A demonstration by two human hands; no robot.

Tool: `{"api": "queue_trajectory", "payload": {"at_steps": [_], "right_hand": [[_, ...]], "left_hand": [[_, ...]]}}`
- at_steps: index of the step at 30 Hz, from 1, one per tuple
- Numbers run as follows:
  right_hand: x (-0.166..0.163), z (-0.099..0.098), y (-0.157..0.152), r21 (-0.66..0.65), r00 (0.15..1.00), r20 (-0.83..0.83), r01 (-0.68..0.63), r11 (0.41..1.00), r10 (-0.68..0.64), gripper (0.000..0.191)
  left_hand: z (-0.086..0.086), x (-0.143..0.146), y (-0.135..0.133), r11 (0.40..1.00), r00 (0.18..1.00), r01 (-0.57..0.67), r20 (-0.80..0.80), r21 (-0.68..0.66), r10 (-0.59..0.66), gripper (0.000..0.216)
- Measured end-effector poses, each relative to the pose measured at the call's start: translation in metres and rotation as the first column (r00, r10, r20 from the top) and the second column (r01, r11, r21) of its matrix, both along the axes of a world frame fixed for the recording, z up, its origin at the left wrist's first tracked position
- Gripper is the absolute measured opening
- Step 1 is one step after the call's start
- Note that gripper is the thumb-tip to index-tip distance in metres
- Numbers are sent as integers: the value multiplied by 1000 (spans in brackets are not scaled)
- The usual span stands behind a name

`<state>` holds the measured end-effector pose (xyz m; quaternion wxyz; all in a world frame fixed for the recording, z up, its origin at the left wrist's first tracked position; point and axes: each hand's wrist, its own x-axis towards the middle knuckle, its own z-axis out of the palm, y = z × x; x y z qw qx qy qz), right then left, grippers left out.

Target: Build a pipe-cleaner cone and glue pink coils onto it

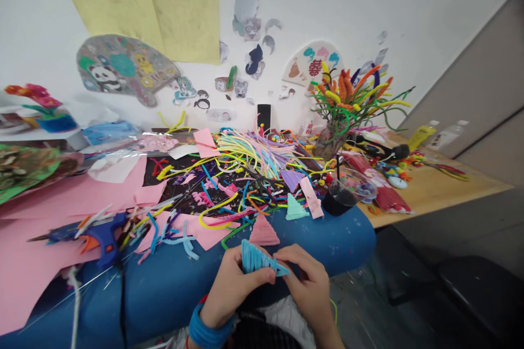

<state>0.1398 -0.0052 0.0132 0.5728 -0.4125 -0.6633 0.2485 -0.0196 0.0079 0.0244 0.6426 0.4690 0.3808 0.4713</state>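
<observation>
Low in the head view, my left hand (pixel 237 281) grips the wide end of a light blue pipe-cleaner triangle (pixel 254 258), its rows of fuzzy stem lying side by side. At the narrow end, my right hand (pixel 305 275) pinches the tip between thumb and fingers. The two hands are close together over my lap, just in front of the table edge. Just beyond them lies a pink triangle (pixel 264 230) of the same make. A mint green triangle (pixel 295 207) and a purple triangle (pixel 291 179) rest farther back.
A blue glue gun (pixel 107 237) lies left on pink paper (pixel 33 267). Loose pipe cleaners (pixel 254 147) pile up mid-table. A cup of dark liquid (pixel 339 199) stands near the right edge. Behind it is a vase of pipe-cleaner flowers (pixel 329 139). A black stool (pixel 478 289) is at lower right.
</observation>
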Motion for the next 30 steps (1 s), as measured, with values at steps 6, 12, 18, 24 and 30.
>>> {"api": "queue_trajectory", "payload": {"at_steps": [6,12,18,24,30], "right_hand": [[-4,7,-4,-179,994,-66,-96,979,85,19],[-6,-2,-6,-423,972,-235,-128,897,28,12],[-9,-3,-4,-334,974,-227,-71,940,-7,10],[5,-2,1,215,993,42,95,972,-106,23],[18,-6,4,512,939,285,21,858,-194,25]], "left_hand": [[-5,-1,-1,975,975,-204,-74,86,211,17],[-2,0,-3,942,944,-285,-119,176,308,8],[-2,-4,-1,923,965,-172,-127,345,228,12],[-11,-9,6,989,977,-37,213,146,5,77],[-13,-7,12,969,939,154,334,-195,-82,65]]}}
